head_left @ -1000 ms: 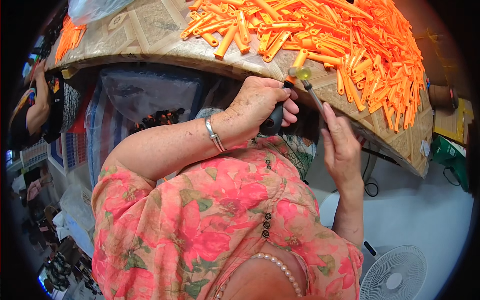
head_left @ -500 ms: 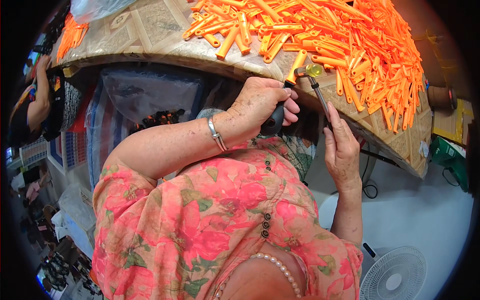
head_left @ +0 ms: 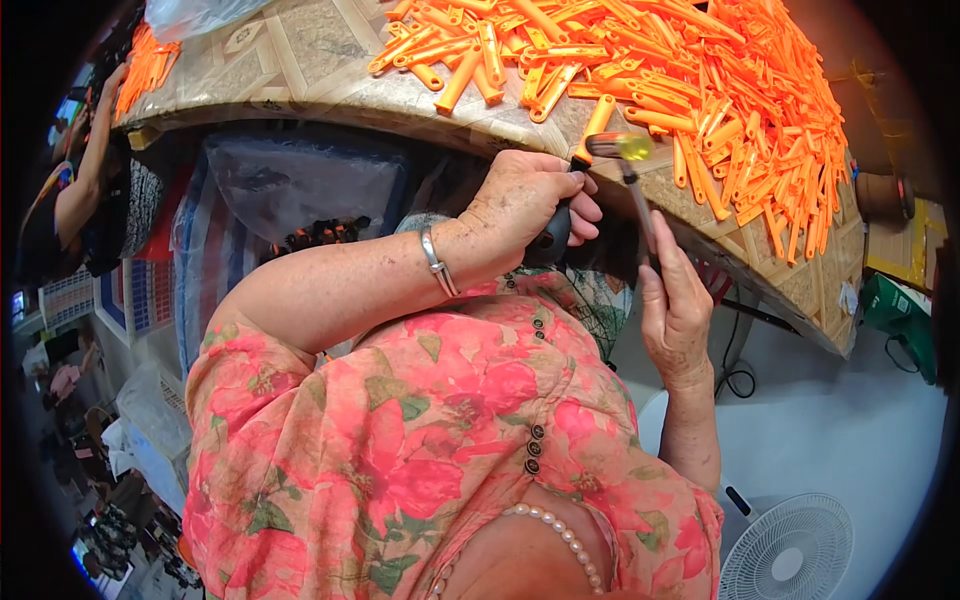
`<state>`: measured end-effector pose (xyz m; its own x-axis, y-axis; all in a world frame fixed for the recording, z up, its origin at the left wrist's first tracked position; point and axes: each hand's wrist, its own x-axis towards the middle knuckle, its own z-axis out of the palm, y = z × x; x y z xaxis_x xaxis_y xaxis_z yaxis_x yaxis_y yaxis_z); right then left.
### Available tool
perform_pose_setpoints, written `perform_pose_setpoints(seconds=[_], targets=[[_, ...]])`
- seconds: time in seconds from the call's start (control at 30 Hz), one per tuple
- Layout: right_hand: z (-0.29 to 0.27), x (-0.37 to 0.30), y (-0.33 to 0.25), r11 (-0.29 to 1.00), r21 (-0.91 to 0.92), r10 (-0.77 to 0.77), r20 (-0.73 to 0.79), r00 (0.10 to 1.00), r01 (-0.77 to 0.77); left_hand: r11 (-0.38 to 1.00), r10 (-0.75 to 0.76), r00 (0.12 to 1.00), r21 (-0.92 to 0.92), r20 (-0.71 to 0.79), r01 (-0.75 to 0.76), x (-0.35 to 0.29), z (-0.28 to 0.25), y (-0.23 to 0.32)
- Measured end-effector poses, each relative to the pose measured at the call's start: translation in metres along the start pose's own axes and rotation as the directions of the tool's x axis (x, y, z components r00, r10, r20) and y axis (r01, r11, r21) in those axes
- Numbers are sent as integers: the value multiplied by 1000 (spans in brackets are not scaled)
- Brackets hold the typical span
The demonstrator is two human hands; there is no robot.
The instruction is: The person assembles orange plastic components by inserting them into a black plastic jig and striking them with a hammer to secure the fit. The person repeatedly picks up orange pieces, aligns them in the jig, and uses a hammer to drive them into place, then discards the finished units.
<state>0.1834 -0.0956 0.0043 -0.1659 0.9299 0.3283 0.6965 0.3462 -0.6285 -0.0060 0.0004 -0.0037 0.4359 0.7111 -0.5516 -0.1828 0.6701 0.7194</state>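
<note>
My left hand (head_left: 525, 195), a silver bracelet on its wrist, is closed around a dark rounded handle (head_left: 553, 238) just below the table edge. Its fingertips touch the lower end of one orange plastic piece (head_left: 597, 122) lying over the edge. My right hand (head_left: 675, 310) grips a thin dark rod (head_left: 638, 205). The rod rises to a yellow-green tip (head_left: 632, 148) beside that orange piece. A large heap of orange plastic pieces (head_left: 700, 80) covers the patterned table top (head_left: 300, 60) above both hands.
A second orange heap (head_left: 145, 65) lies at the table's far left, near another person's arm (head_left: 80, 190). A plastic-covered bundle (head_left: 290, 180) sits under the table. On the pale floor stand a white fan (head_left: 790, 550), a black cable (head_left: 738, 378) and a green box (head_left: 895, 310).
The rod's yellow-green tip has shifted slightly to the right along the table edge. Both hands keep their grips and stay almost in place.
</note>
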Motion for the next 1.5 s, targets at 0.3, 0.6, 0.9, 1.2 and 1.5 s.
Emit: perform_pose_setpoints(seconds=[0.3,0.6,0.9,1.2,1.5], targets=[[4,-8,10,981,113,155,26,988,-157,999,2,1000,-33,6,-1,0,1,0],[-67,-13,74,869,364,493,-600,630,-334,721,572,812,400,116,-566,-16,-46,-32],[-186,-83,243,525,-229,449,-743,496,-819,755,439,557,-47,-705,-654,-61,-188,-46],[-195,-89,283,671,-279,378,-669,640,-687,908,102,37,78,-994,-411,-117,-466,-201],[-131,-27,159,583,-688,-191,-632,751,-431,79,992,115,979,-58,-186,-44,-210,48]])
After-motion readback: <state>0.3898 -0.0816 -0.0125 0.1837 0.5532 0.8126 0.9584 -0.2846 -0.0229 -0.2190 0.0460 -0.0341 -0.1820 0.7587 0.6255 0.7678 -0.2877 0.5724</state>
